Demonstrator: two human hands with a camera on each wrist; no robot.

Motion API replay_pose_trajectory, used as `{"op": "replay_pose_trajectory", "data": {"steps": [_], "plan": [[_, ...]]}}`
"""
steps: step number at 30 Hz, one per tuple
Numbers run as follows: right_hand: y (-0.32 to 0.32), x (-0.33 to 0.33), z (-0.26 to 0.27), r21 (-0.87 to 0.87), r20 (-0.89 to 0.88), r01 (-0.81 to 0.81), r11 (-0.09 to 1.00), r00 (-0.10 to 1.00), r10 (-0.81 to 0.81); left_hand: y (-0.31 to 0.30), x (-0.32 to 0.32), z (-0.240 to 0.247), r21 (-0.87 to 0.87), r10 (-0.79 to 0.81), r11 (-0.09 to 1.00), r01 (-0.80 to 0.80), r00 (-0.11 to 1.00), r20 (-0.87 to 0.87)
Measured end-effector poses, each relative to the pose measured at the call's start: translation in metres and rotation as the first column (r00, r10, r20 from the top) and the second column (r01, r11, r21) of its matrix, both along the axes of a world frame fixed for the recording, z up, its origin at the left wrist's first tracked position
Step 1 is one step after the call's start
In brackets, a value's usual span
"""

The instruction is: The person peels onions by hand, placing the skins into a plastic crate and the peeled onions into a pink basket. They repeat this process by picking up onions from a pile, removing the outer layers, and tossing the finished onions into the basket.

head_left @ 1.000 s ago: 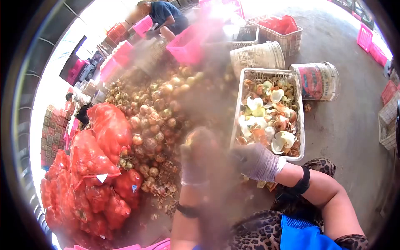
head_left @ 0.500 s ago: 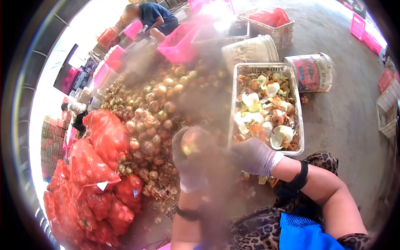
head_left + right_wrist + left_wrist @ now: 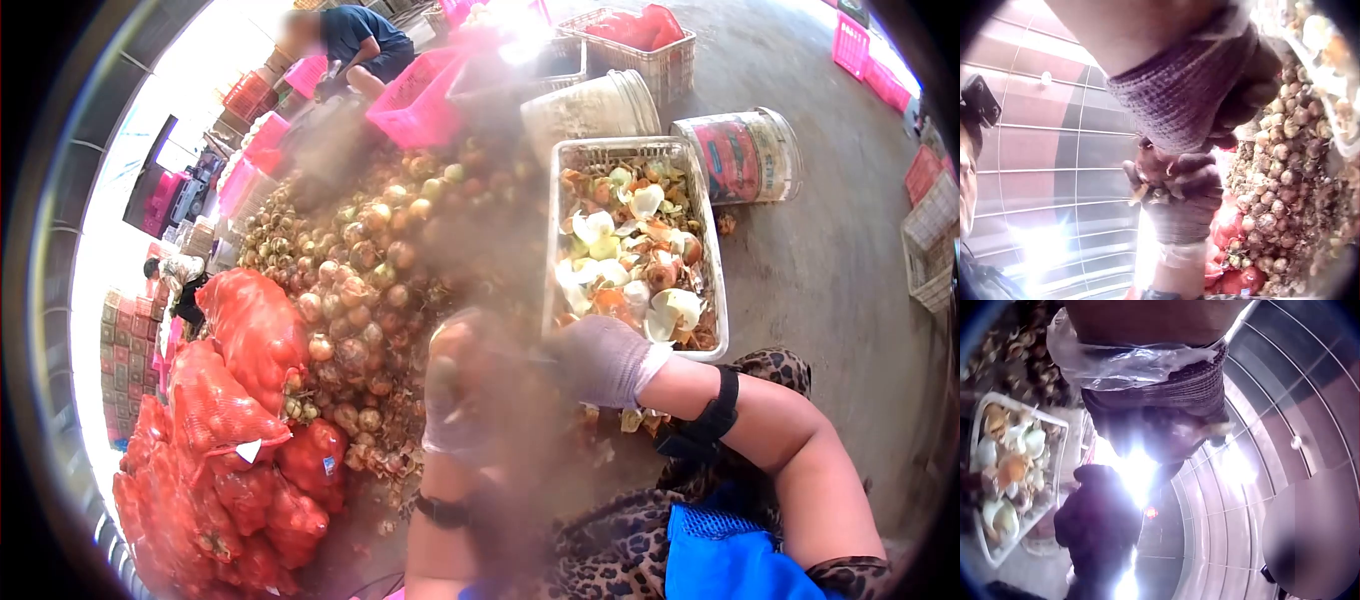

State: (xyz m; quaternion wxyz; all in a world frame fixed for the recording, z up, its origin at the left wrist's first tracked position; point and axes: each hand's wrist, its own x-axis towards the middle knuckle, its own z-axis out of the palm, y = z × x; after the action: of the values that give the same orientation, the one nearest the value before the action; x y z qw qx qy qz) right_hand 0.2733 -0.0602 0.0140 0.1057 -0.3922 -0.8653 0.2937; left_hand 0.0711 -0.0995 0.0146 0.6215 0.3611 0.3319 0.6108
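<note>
Onion in the left, right hand close on its right side

Here you are, both hands out in front, and the onion sits in your left hand, fingers wrapped round it. Right alongside comes your right hand, its fingers bent inward; whether it grips anything, I can't tell, with a smear across the head view right in that gap. The onion looks round, no clear long axis to read. Now the layout: the crate of peels lies ahead and to the right, so your right hand is the nearer one to it, standing between onion and crate. The onion heap spreads ahead and to the left, on your left hand's side.
</note>
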Motion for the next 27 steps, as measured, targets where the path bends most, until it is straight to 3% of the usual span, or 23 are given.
{"op": "replay_pose_trajectory", "data": {"steps": [2, 3, 6, 8, 10, 12, 14, 15, 18, 19, 21, 22, 23, 25, 27], "plan": [[0.000, 0.001, 0.007, 0.006, 0.042, 0.005, 1.000, 0.999, -0.005, -0.001, 0.011, 0.001, 0.047, 0.046, 0.998, -0.048, 0.998, 0.044], [-0.001, 0.002, 0.009, 0.005, 0.067, 0.007, 1.000, 0.998, -0.007, 0.001, -0.004, -0.003, -0.111, 0.157, 0.976, -0.185, 0.962, -0.222], [0.002, 0.002, 0.005, 0.025, 0.111, -0.074, 0.997, 0.991, 0.071, -0.002, 0.000, -0.001, 0.090, 0.163, 0.986, -0.138, 0.900, -0.404], [0.001, 0.001, 0.014, -0.020, 0.148, -0.025, 0.999, 0.989, 0.028, -0.003, 0.000, -0.014, 0.009, 0.083, 0.996, -0.084, 0.994, 0.068], [0.000, 0.001, 0.022, -0.049, 0.183, 0.010, 0.999, 0.983, -0.001, -0.006, -0.001, -0.013, -0.099, 0.000, 0.995, 0.022, 0.976, 0.216], [0.000, 0.005, 0.025, -0.060, 0.222, 0.031, 0.998, 0.975, -0.017, -0.008, 0.009, 0.006, 0.018, 0.110, 0.994, -0.109, 0.976, -0.187], [-0.001, 0.001, 0.006, -0.052, 0.136, -0.087, 0.995, 0.986, 0.093, -0.010, 0.018, 0.022, 0.178, 0.251, 0.967, -0.183, 0.804, -0.539], [0.000, -0.003, -0.010, -0.041, 0.093, -0.149, 0.988, 0.984, 0.152, -0.010, 0.018, 0.022, 0.135, 0.243, 0.970, -0.202, 0.830, -0.502], [-0.011, -0.027, -0.077, 0.340, -0.038, -0.342, 0.876, 0.926, 0.376, -0.006, 0.005, 0.001, 0.185, 0.261, 0.963, -0.194, 0.834, -0.486], [-0.019, -0.031, -0.092, -0.055, -0.314, -0.157, 0.986, 0.940, 0.132, -0.006, 0.007, -0.001, 0.169, 0.246, 0.967, -0.188, 0.853, -0.459], [-0.015, -0.027, -0.081, 0.118, -0.241, -0.252, 0.961, 0.931, 0.274, -0.005, 0.011, -0.002, 0.149, 0.218, 0.974, -0.171, 0.887, -0.406], [-0.012, -0.024, -0.074, 0.199, -0.196, -0.300, 0.933, 0.920, 0.338, -0.002, 0.002, -0.012, 0.123, 0.124, 0.989, -0.085, 0.929, -0.348], [-0.008, -0.018, -0.061, 0.129, -0.148, -0.347, 0.929, 0.920, 0.364, 0.001, -0.015, -0.030, 0.100, 0.027, 0.995, 0.001, 0.958, -0.285], [-0.003, -0.001, -0.028, -0.022, -0.051, -0.418, 0.908, 0.908, 0.417, -0.001, -0.006, -0.021, 0.076, -0.027, 0.996, 0.038, 0.990, -0.141], [-0.014, 0.010, 0.004, 0.027, -0.255, -0.169, 0.985, 0.952, 0.171, -0.005, -0.001, -0.014, 0.008, -0.033, 0.999, 0.033, 0.998, -0.060]]}}
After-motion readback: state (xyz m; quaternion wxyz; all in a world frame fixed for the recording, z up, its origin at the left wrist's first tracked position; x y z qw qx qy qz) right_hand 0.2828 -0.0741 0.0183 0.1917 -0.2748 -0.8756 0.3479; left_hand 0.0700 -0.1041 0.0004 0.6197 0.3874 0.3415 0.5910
